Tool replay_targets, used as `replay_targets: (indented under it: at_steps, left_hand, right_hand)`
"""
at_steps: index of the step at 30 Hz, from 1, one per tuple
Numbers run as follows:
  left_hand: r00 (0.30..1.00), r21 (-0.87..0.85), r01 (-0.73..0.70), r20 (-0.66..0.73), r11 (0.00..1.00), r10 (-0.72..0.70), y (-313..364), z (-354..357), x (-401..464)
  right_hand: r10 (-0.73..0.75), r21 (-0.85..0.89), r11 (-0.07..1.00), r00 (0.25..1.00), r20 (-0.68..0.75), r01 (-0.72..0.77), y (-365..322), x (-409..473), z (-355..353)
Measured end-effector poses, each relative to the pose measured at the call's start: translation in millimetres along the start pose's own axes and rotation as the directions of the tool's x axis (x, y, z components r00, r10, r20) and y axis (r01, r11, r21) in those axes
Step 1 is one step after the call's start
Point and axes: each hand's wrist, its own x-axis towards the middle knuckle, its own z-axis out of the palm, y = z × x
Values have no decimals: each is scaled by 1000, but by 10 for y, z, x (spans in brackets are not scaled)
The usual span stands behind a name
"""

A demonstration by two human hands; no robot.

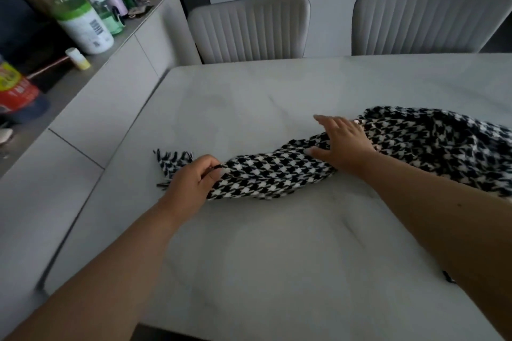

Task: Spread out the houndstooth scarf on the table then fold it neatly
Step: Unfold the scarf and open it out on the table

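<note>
A black-and-white houndstooth scarf lies bunched across the white marble table, running from a fringed end at the left to a loose heap at the right edge of view. My left hand pinches the scarf near the fringed end, fingers curled round the cloth. My right hand rests on the scarf's middle; its fingers look fairly straight and partly tucked into the folds. The fringe sticks out past my left hand.
Two pale ribbed chairs stand at the table's far side. A grey sideboard runs along the left, crowded with bottles and cans. The table's left edge is close to my left hand.
</note>
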Motion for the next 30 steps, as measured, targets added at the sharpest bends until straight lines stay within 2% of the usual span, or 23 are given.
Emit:
replay_targets:
  at_steps: [2, 3, 5, 7, 8, 9, 10, 11, 12, 14, 15, 16, 17, 18, 20, 22, 25, 28, 30]
  left_hand:
    - [1000, 9, 22, 6, 1000, -22, -21, -77, -112]
    - [999, 22, 40, 6, 999, -40, -38, -107, -136]
    - [996, 13, 79, -31, 997, -78, -23, -182, -116]
    - [988, -34, 96, -121, 995, -99, 86, -319, -33]
    - [985, -75, 89, -142, 993, -99, 184, -402, -4]
    - [986, -123, 82, -131, 989, -98, 294, -475, 8]
    - [991, -166, 99, -76, 981, -113, 400, -521, -10]
    - [987, -184, 163, 34, 969, -160, 479, -539, -60]
    - [954, -174, 269, 183, 947, -237, 534, -539, -139]
    - [817, -152, 475, 443, 867, -370, 510, -530, -324]
    - [771, -168, 531, 503, 830, -392, 455, -524, -394]
    - [754, -198, 565, 517, 801, -404, 384, -516, -438]
    - [753, -239, 595, 500, 768, -427, 312, -509, -453]
    - [757, -281, 619, 461, 733, -463, 246, -494, -447]
    - [746, -328, 662, 372, 674, -551, 151, -438, -407]
    - [693, -329, 721, 341, 610, -635, 67, -360, -362]
    - [627, -321, 775, 271, 545, -731, -33, -271, -279]
    - [628, -395, 743, 132, 540, -767, -85, -276, -137]
    - [627, -421, 719, 50, 553, -778, -90, -364, 5]
  right_hand:
    - [45, 36, 998, 985, 164, -51, -23, -7, 1]
    - [55, 94, 993, 978, 202, -75, -28, -21, -7]
    - [55, 256, 963, 989, 135, -88, -59, -61, -89]
    - [77, 437, 898, 996, -43, -51, -121, -111, -293]
    - [79, 496, 868, 991, -105, -17, -159, -151, -440]
    - [62, 498, 867, 992, -107, 0, -174, -185, -578]
    - [20, 443, 897, 999, -44, 2, -185, -226, -705]
    - [-19, 344, 939, 996, 83, -11, -179, -259, -789]
    - [-35, 241, 970, 970, 241, -25, -173, -296, -835]
    - [-6, 102, 993, 859, 512, -54, -189, -369, -814]
    - [19, 95, 991, 790, 612, -97, -222, -397, -764]
    - [41, 132, 976, 738, 673, -175, -273, -414, -706]
    - [50, 197, 948, 729, 683, -249, -314, -402, -631]
    - [43, 278, 916, 759, 649, -289, -356, -375, -552]
    - [34, 387, 883, 858, 513, -266, -418, -295, -378]
    - [37, 451, 858, 906, 423, -245, -501, -217, -192]
    - [74, 499, 824, 923, 377, -269, -630, -109, 86]
    - [78, 478, 848, 946, 316, -229, -716, 41, 246]
    - [86, 477, 844, 940, 331, -246, -786, 172, 281]
